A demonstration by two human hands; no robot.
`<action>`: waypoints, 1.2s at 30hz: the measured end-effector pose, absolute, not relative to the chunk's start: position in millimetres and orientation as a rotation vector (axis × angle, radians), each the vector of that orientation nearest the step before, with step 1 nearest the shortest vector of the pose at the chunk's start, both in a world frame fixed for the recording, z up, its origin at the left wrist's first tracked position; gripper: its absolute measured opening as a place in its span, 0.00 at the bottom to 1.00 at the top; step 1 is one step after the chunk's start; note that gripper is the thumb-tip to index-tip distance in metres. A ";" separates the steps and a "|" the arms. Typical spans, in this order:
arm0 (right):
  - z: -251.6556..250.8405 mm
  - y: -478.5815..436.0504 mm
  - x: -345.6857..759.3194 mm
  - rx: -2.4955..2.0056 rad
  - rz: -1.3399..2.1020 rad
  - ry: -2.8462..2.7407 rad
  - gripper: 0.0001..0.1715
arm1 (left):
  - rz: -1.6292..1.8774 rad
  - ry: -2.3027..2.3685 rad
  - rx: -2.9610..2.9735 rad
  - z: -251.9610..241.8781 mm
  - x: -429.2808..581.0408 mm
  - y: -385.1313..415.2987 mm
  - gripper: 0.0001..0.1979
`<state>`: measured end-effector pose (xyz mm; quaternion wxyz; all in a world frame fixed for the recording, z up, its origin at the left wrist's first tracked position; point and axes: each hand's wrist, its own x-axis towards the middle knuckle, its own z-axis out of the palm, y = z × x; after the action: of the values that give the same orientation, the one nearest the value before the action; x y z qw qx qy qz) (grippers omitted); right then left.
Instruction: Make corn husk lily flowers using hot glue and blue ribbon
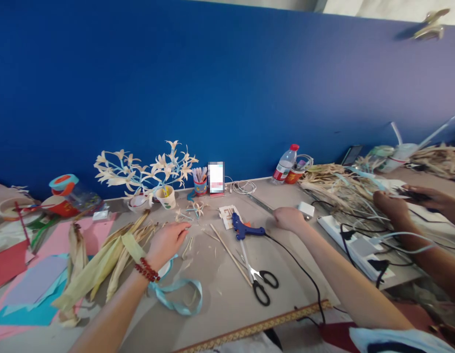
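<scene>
My left hand point(169, 244) rests low over the table, its fingers stretched loosely to the right with nothing seen in them. Beside it lie dried corn husks point(98, 264), a curl of light blue ribbon point(196, 306) and a small cream husk flower point(198, 208). Farther right, my right hand point(289, 218) is closed around the near end of thin grey wires point(260, 202); its fingertips are hidden. Between the hands are a blue glue gun point(251, 230), black-handled scissors point(254, 273) and thin wooden sticks point(230, 255).
Husk flowers stand in a paper cup point(165, 197) by the blue wall. Behind are a phone point(216, 177) and a bottle point(285, 165). A power strip point(352, 247) with cables lies right, near another person's hands point(392, 206). Coloured paper point(36, 284) covers the left.
</scene>
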<state>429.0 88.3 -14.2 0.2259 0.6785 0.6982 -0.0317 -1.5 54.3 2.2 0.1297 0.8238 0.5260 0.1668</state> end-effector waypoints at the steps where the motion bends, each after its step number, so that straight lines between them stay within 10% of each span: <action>1: -11.7 88.7 432.3 1.872 -0.108 1.927 0.18 | 0.486 1.528 2.399 2.3 -0.9 53.6 0.15; 36: -10.3 123.1 466.9 1.943 -0.151 1.800 0.19 | 0.584 1.111 2.070 8.1 56.4 27.6 0.14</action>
<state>466.9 123.1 -10.3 0.2417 0.7106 0.6584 -0.0552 56.4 27.6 8.1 0.3527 0.8001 0.4296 0.2256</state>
